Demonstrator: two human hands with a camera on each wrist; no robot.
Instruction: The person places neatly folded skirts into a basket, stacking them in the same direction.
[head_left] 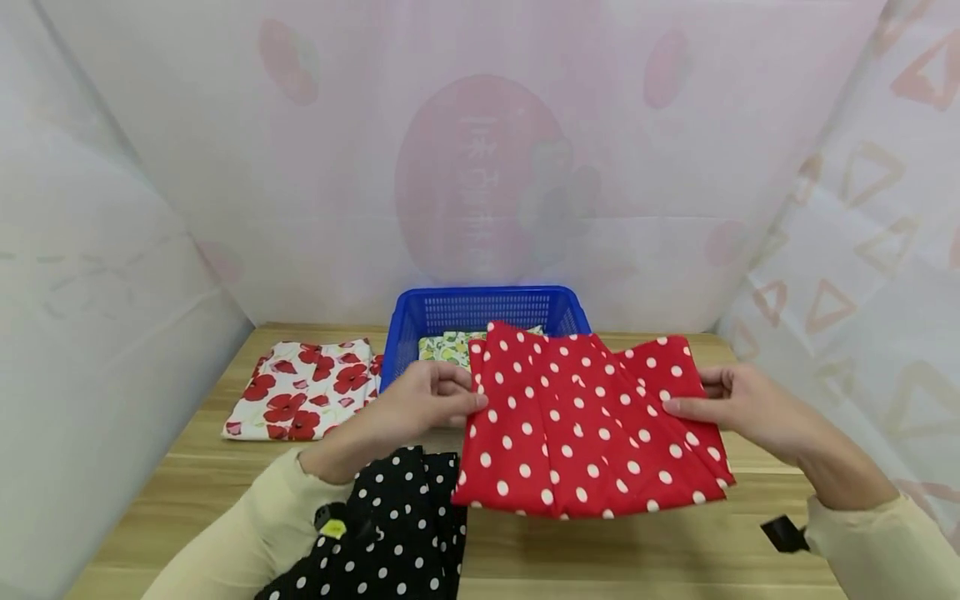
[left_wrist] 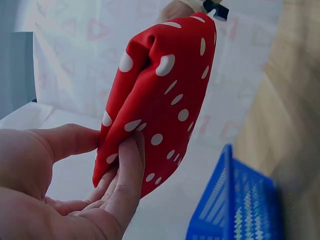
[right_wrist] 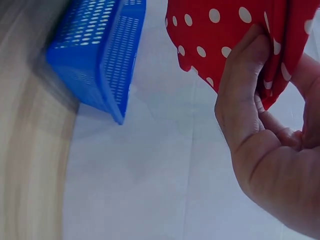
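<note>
A folded red cloth with white polka dots (head_left: 585,425) is held up above the table, in front of the basket. My left hand (head_left: 427,400) pinches its left edge between thumb and fingers; in the left wrist view the folded layers (left_wrist: 160,100) show between them. At the opposite edge my right hand (head_left: 750,412) pinches the cloth the same way, the fingers (right_wrist: 245,75) lying behind it. Behind the cloth stands a blue plastic basket (head_left: 491,293), with a folded green-and-yellow patterned cloth (head_left: 446,348) inside, partly hidden.
On the left of the wooden table (head_left: 187,492) lies a folded white cloth with red flowers (head_left: 300,392). A black cloth with white dots (head_left: 397,533) lies near the front, partly under my left sleeve. White printed sheets (head_left: 480,167) enclose the back and sides.
</note>
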